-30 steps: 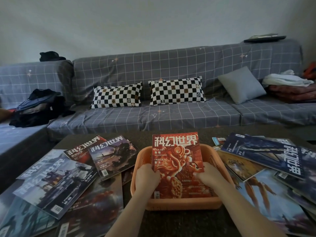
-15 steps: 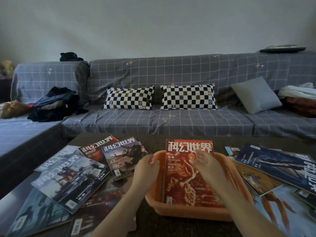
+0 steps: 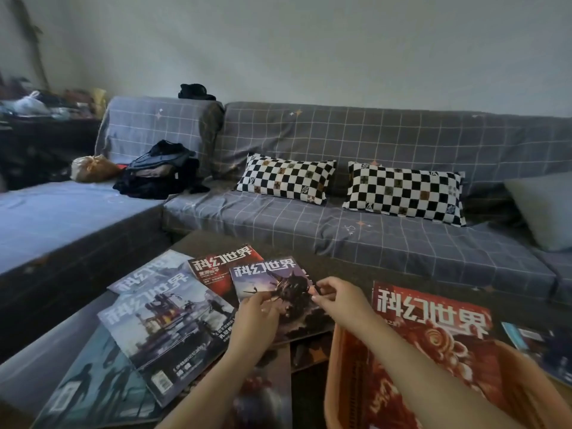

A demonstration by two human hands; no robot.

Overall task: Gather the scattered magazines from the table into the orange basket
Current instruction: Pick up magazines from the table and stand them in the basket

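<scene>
Both hands reach the purple magazine (image 3: pixel 275 286) at lower centre: left hand (image 3: pixel 258 317) fingers rest on its cover, right hand (image 3: pixel 339 297) pinches its edge to lift it toward the orange basket (image 3: pixel 332 366).

Dark tabletop (image 3: pixel 337 267), low, in front of sofa. Left half: overlapping magazines, incl. purple-cover mag (image 3: pixel 272 283) on top, red-cover mag (image 3: pixel 216 267) just behind it, grey-blue mag (image 3: pixel 164 323) nearer. Right-near: orange basket (image 3: pixel 332 366) w/ red mag (image 3: pixel 433 332) inside. Far right edge: more mags (image 3: pixel 538 345), partly cut off.
</scene>
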